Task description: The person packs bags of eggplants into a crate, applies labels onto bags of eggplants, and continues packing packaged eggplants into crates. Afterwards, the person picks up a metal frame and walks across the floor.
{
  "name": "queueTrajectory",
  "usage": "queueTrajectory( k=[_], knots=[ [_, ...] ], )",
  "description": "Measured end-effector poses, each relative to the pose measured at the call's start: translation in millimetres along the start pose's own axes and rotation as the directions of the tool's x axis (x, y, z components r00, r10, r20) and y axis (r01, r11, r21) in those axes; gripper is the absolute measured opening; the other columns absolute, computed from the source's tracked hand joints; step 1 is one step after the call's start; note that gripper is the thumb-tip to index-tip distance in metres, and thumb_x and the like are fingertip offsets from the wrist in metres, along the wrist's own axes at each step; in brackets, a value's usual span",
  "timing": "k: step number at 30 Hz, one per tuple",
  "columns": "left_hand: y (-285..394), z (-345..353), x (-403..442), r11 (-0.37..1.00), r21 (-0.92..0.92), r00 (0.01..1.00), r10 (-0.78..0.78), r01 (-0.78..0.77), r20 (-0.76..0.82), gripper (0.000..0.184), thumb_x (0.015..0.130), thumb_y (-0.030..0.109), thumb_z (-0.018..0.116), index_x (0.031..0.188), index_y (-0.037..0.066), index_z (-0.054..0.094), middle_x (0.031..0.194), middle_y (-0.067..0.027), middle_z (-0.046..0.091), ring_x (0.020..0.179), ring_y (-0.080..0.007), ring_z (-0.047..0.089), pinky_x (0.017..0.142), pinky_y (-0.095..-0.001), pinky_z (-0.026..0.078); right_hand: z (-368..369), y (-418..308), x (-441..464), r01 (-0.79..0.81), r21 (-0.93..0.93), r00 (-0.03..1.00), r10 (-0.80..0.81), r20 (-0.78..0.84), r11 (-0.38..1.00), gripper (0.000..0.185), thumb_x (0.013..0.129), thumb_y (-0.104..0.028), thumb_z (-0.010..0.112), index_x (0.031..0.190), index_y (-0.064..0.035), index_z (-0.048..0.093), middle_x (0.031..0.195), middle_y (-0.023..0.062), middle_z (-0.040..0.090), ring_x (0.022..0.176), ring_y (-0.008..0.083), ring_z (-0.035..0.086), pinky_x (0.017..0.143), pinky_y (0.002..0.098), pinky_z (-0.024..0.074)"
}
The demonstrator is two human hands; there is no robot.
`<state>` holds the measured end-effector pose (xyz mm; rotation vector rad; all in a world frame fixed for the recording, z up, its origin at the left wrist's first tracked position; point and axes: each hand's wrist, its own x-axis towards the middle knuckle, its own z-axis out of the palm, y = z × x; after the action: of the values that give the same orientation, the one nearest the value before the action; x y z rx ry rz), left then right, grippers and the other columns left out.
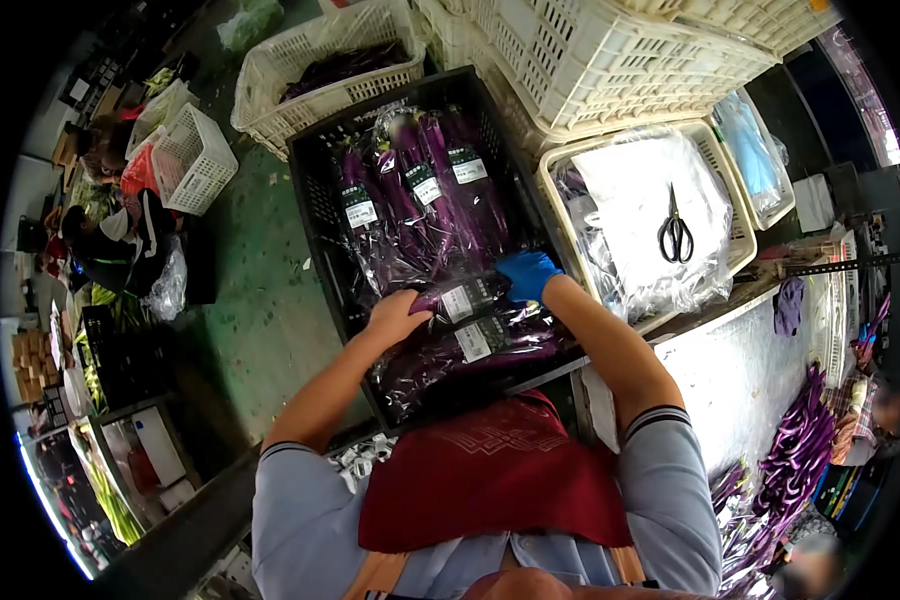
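A black crate (320,215) in front of me holds several clear bags of long purple eggplants with white and dark labels. Bags in its far part lie lengthwise (440,205), while those near me lie crosswise. My bare left hand (398,318) grips the left end of a crosswise bag (457,300), fingers curled round it. At that bag's right end is my right hand (528,275) in a blue glove, its fingers wrapped over the plastic. Just nearer to me lies another labelled bag (480,340).
Black scissors (676,238) rest on white plastic in a cream basket (740,190) at the right. Stacked cream crates (570,70) stand behind. A cream crate (260,85) holds dark eggplants. Loose eggplants (795,460) lie at the lower right; people are at both sides.
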<state>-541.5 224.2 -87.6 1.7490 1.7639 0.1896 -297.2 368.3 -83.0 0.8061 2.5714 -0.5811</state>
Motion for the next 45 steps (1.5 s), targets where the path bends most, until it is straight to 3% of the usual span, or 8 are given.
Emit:
queueTrajectory(
  k=[11,15,19,24,28,38,41,45],
  knots=[
    [20,-16,-28,0.995,0.085,0.944,0.076,-0.051,-0.320,0.057,0.073,0.035,0.062,0.119,0.007,0.043,0.113,-0.0174,0.046,0.105,-0.0347,0.044,0.086,-0.0439,0.037,18,-1,-17,0.060,0.253,0.831,0.092,-0.549,0.966,0.062,0.069,-0.026,0.063,0.124,-0.0110,0.038,0.122,0.0191,0.041,0.109,0.0351,0.044,0.085,0.0420,0.0427],
    [47,14,-98,0.985,0.154,0.969,-0.108,0.074,0.223,0.093,0.065,0.036,0.069,0.136,0.012,0.014,0.129,-0.0199,0.032,0.117,-0.0364,0.035,0.091,-0.0467,0.034,28,-26,-76,0.232,0.049,0.958,-0.220,-0.182,0.972,0.076,0.072,-0.027,0.062,0.134,-0.0121,0.022,0.131,0.0161,0.032,0.118,0.0344,0.035,0.084,0.0468,0.0415],
    [43,40,-101,0.897,0.440,0.993,-0.091,0.048,0.076,0.086,0.069,0.013,0.062,0.137,0.013,0.009,0.133,-0.0127,0.030,0.112,-0.0340,0.038,0.089,-0.0475,0.036,55,-27,-79,0.128,-0.150,0.956,-0.162,-0.244,0.980,0.082,0.070,-0.018,0.061,0.137,-0.0153,0.015,0.131,0.0142,0.033,0.116,0.0348,0.038,0.083,0.0493,0.0411],
    [54,0,-97,0.976,0.218,0.992,0.013,0.014,-0.123,0.062,0.068,-0.003,0.049,0.126,0.014,0.038,0.123,-0.0075,0.042,0.108,-0.0318,0.040,0.090,-0.0465,0.032,40,-1,-76,0.270,0.106,0.932,-0.232,-0.279,0.957,0.075,0.066,-0.007,0.058,0.133,-0.0213,0.028,0.127,0.0135,0.036,0.112,0.0345,0.041,0.084,0.0475,0.0413],
    [60,-1,-97,0.845,0.530,0.984,0.145,-0.070,-0.101,0.062,0.071,0.005,0.054,0.129,0.011,0.033,0.135,-0.0080,0.030,0.125,-0.0320,0.024,0.097,-0.0525,0.022,46,-2,-92,0.252,-0.077,0.905,-0.263,-0.334,0.965,0.071,0.066,-0.003,0.056,0.130,-0.0226,0.033,0.131,0.0131,0.033,0.117,0.0346,0.036,0.088,0.0463,0.0396],
    [44,44,-69,0.870,0.488,0.997,0.043,-0.067,0.059,0.073,0.075,0.029,0.061,0.134,0.009,0.023,0.140,-0.0094,0.020,0.129,-0.0316,0.017,0.100,-0.0560,0.016,41,-43,-96,-0.007,-0.135,1.000,0.007,-0.001,0.991,0.079,0.070,-0.011,0.058,0.136,-0.0205,0.017,0.142,0.0132,0.007,0.128,0.0425,0.011,0.090,0.0475,0.0399],
    [38,50,-74,0.868,0.471,0.987,0.130,-0.160,0.095,0.072,0.077,0.026,0.059,0.135,0.009,0.019,0.141,-0.0083,0.018,0.130,-0.0303,0.016,0.100,-0.0551,0.015,93,-3,-89,0.254,0.006,0.958,-0.251,-0.141,0.967,0.080,0.069,-0.005,0.057,0.136,-0.0201,0.016,0.141,0.0131,0.007,0.128,0.0396,0.013,0.090,0.0453,0.0412],
    [34,54,-70,0.888,0.430,0.986,0.160,-0.166,0.051,0.070,0.078,0.017,0.054,0.136,0.009,0.016,0.141,-0.0081,0.018,0.130,-0.0305,0.017,0.102,-0.0528,0.014,48,-28,-99,-0.109,0.171,0.994,0.103,0.040,0.979,0.083,0.067,0.007,0.050,0.136,-0.0213,0.014,0.141,0.0171,0.006,0.111,0.0428,0.041,0.082,0.0438,0.0457]
  ],
)
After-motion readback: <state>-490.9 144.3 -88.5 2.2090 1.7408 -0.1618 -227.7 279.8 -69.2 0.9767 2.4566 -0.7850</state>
